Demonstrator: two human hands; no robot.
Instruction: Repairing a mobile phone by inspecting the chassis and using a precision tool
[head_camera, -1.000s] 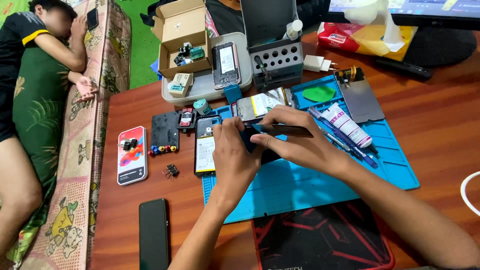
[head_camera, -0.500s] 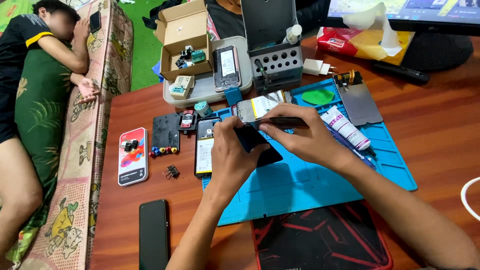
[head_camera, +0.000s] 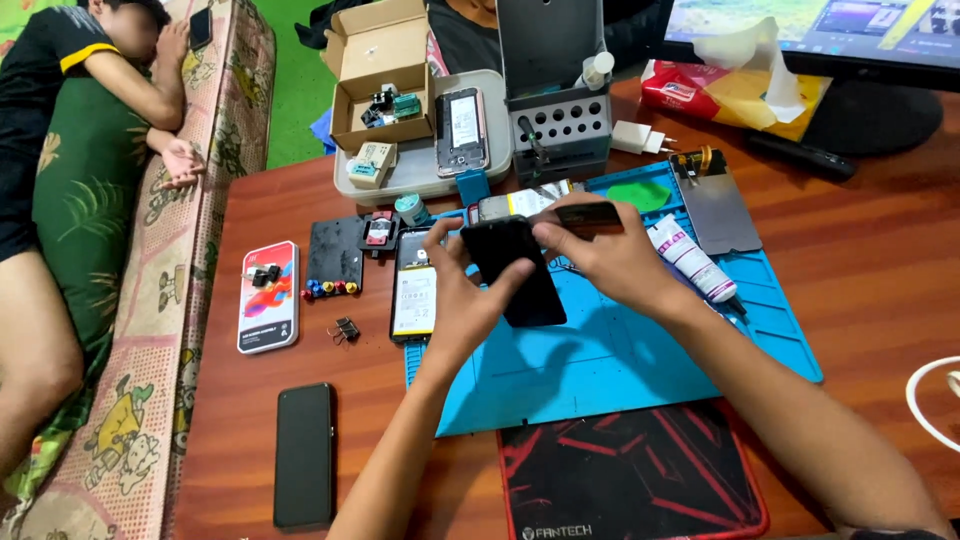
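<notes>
My left hand (head_camera: 462, 300) grips a black phone screen panel (head_camera: 518, 275), tilted up above the blue work mat (head_camera: 620, 350). My right hand (head_camera: 610, 258) pinches the panel's top edge and holds a dark flat strip (head_camera: 590, 213). An opened phone body with a white battery (head_camera: 413, 285) lies just left of my left hand. A white tube (head_camera: 692, 258) rests on the mat right of my right hand.
A black phone (head_camera: 304, 453) lies near the front left, a colourful phone box (head_camera: 268, 296) and a black plate with screws (head_camera: 334, 258) beyond it. A grey tray (head_camera: 425, 175), cardboard box (head_camera: 380, 75), tool holder (head_camera: 558, 125), red-black mouse pad (head_camera: 630, 480). A person lies on the mattress at left.
The black panel has been lifted and tilted up between both hands, closer to me. The view has shifted slightly.
</notes>
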